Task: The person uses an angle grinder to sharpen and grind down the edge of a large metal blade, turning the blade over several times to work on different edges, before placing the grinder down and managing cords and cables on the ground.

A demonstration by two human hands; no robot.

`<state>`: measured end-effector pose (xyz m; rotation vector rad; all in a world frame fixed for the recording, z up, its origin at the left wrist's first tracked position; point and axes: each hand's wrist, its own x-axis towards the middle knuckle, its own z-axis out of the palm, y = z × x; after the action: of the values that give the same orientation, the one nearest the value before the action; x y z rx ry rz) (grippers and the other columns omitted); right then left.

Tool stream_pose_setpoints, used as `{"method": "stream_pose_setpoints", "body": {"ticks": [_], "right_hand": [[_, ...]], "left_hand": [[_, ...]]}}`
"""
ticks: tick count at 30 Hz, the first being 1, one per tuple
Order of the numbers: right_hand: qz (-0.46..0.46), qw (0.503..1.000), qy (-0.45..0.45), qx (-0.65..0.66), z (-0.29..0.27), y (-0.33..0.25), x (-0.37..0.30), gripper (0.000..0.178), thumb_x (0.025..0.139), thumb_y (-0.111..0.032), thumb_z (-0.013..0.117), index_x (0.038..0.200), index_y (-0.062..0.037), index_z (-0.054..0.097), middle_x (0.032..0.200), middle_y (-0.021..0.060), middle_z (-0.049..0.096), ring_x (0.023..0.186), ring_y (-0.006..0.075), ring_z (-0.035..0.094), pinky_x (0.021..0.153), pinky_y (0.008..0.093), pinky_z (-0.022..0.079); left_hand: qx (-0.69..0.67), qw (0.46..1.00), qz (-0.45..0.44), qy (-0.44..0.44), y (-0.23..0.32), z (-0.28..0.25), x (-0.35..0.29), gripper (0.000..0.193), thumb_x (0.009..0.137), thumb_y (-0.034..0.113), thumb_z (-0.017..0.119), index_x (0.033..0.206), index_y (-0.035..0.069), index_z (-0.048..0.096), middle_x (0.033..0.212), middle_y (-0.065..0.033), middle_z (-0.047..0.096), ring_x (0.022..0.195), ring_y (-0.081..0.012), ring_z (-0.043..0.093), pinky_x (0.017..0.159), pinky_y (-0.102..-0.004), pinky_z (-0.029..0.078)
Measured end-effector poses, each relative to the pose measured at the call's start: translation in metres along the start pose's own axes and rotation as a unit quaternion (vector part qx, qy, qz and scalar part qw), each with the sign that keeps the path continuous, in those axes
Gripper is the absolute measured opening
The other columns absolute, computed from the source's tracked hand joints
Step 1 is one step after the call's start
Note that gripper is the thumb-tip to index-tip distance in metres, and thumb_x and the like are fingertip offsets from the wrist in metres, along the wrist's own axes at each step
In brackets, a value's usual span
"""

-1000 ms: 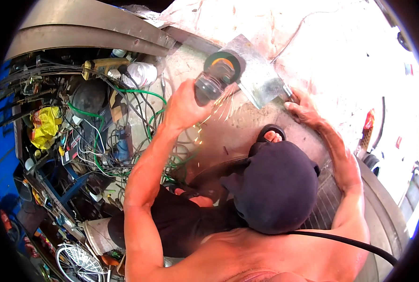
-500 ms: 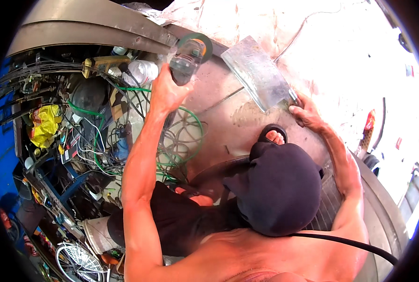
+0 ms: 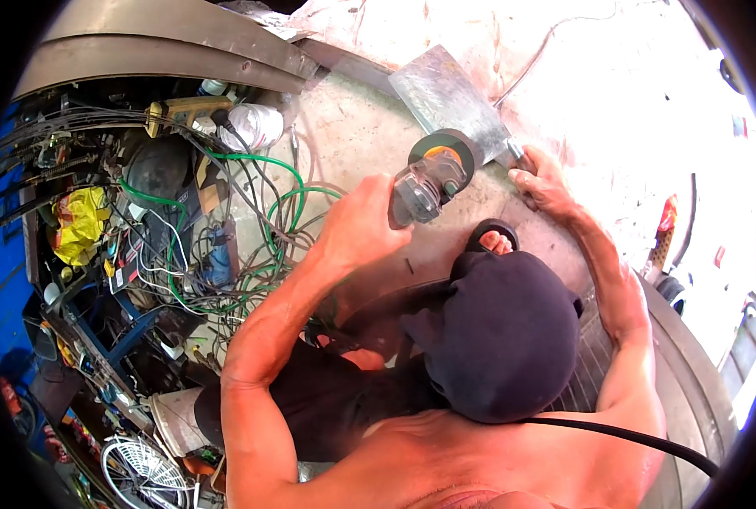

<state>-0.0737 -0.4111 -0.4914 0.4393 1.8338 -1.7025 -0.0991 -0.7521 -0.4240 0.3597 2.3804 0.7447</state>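
Dull grey steel cleaver (image 3: 446,93), handle in right hand (image 3: 541,182) fingers; left hand (image 3: 357,227) fingers around round-disc grinder (image 3: 429,180)

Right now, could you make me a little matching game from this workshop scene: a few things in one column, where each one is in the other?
Things:
1. grey angle grinder with black disc
2. flat shiny metal sheet
3. crumpled yellow bag
4. white wire fan guard

Places:
A. pressed at its near corner by the right hand
B. at the lower left edge, on the floor
C. gripped in the left hand
D. far left, among the tangled cables

Pairs: 1-C, 2-A, 3-D, 4-B
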Motion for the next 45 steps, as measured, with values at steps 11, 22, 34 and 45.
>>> {"method": "stream_pose_setpoints", "body": {"ticks": [11, 22, 34, 45], "right_hand": [[0.022, 0.998, -0.050, -0.013, -0.014, 0.015, -0.006, 0.022, 0.094, -0.020, 0.066, 0.104, -0.0045, 0.053, 0.070, -0.0017, 0.046, 0.050, 0.0081, 0.046, 0.046, 0.0271, 0.040], [0.044, 0.998, -0.053, -0.008, -0.024, 0.023, -0.027, 0.028, 0.095, -0.024, 0.069, 0.108, -0.0043, 0.054, 0.069, -0.0017, 0.048, 0.051, 0.0078, 0.047, 0.047, 0.0266, 0.039], [0.018, 1.000, 0.001, 0.005, -0.008, 0.010, -0.004, 0.040, 0.094, -0.022, 0.067, 0.126, -0.0007, 0.058, 0.076, -0.0020, 0.051, 0.051, 0.0068, 0.045, 0.044, 0.0248, 0.036], [0.023, 0.999, 0.025, -0.031, 0.001, -0.004, 0.002, 0.040, 0.095, -0.024, 0.067, 0.126, -0.0014, 0.057, 0.077, -0.0022, 0.049, 0.053, 0.0072, 0.046, 0.047, 0.0244, 0.038]], "left_hand": [[-0.004, 0.993, -0.018, 0.119, -0.034, -0.010, 0.031, 0.054, 0.076, 0.030, 0.081, 0.115, -0.002, 0.060, 0.107, -0.0275, 0.069, 0.100, -0.0472, 0.068, 0.085, -0.0524, 0.056], [-0.031, 0.972, -0.067, 0.223, -0.081, -0.048, 0.067, 0.059, 0.075, 0.030, 0.084, 0.117, -0.003, 0.060, 0.104, -0.0257, 0.073, 0.097, -0.0417, 0.073, 0.086, -0.0466, 0.058], [-0.074, 0.987, -0.045, 0.137, -0.047, -0.024, 0.026, 0.061, 0.075, 0.029, 0.085, 0.121, -0.001, 0.060, 0.109, -0.0208, 0.072, 0.102, -0.0354, 0.072, 0.090, -0.0433, 0.056], [-0.001, 0.999, 0.011, 0.044, -0.012, 0.013, 0.010, 0.052, 0.077, 0.027, 0.080, 0.116, -0.001, 0.059, 0.111, -0.0268, 0.066, 0.102, -0.0472, 0.066, 0.088, -0.0528, 0.054]]}}
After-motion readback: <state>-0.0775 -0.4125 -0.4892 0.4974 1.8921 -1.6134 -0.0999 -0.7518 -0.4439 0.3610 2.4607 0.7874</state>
